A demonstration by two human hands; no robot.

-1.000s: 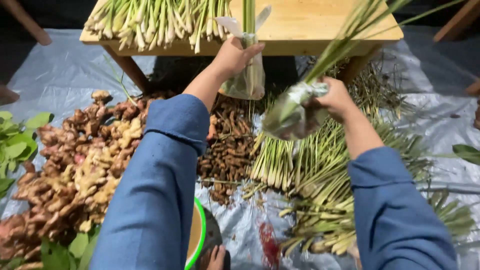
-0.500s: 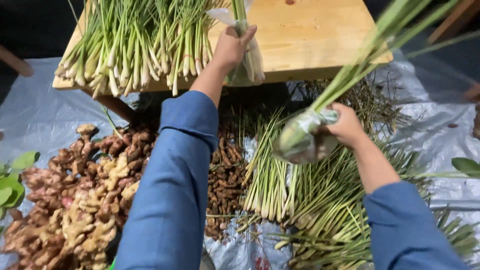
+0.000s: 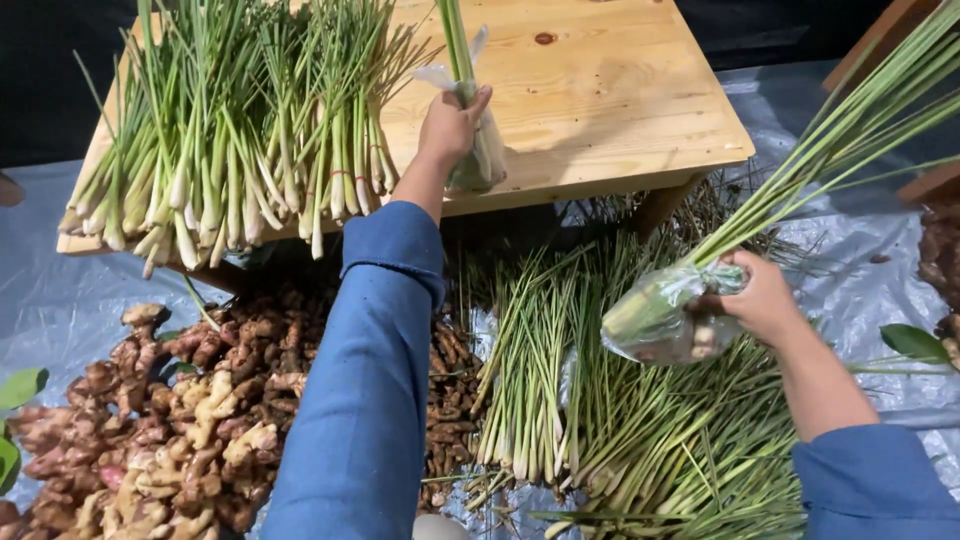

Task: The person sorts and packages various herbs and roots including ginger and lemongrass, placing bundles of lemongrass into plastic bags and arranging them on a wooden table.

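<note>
Two packages are seen, both clear plastic bags wrapped round the lower ends of green stalk bundles; no labels, signs or screens are seen. The first clear bag (image 3: 482, 150) is held upright at the front edge of the wooden table (image 3: 620, 110) by the left hand (image 3: 452, 125), its loose top standing up in thin, pale points beside the stalks. The second clear bag (image 3: 665, 318) is gripped by the right hand (image 3: 762, 298) above the stalks spread on the floor; it is tilted, bulging and rounded at its lower left end, with pale green stems visible through the plastic.
</note>
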